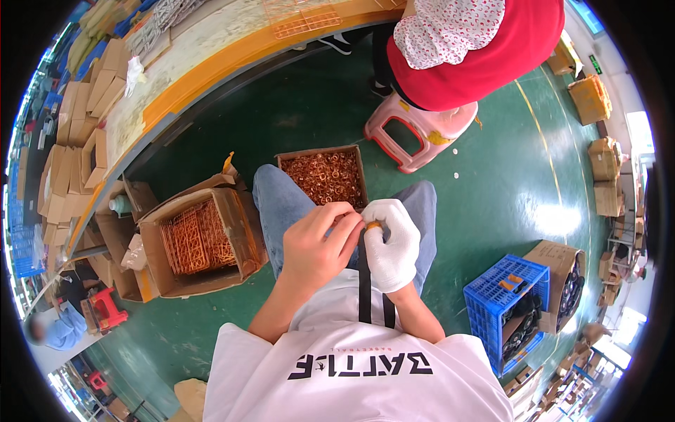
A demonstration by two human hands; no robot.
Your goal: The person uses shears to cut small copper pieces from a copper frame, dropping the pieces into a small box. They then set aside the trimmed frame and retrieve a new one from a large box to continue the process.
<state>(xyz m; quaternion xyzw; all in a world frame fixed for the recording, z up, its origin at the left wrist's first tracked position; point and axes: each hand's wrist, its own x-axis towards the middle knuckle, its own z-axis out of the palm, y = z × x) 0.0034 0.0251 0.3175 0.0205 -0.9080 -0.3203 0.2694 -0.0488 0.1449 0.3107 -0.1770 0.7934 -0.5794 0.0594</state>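
Note:
My bare left hand (325, 235) and my white-gloved right hand (394, 243) meet above my lap, fingertips close together. The right thumb and bent fingers close around a small orange piece (373, 226), mostly covered by the glove. A black strap (364, 288) runs down from beside the right hand over my shirt, with a second length (389, 311) to its right. The left fingers are pinched; what lies between them is hidden. Just beyond the hands, an open carton (363, 169) on the floor holds many copper-coloured rings (320, 176).
An open cardboard box (169, 271) with orange wire racks (197, 239) stands left. A long worktable (211, 70) curves along the far left. A person in red (485, 70) is beside a pink stool (422, 133). Right are a blue crate (485, 316) and a carton (555, 257) of black straps.

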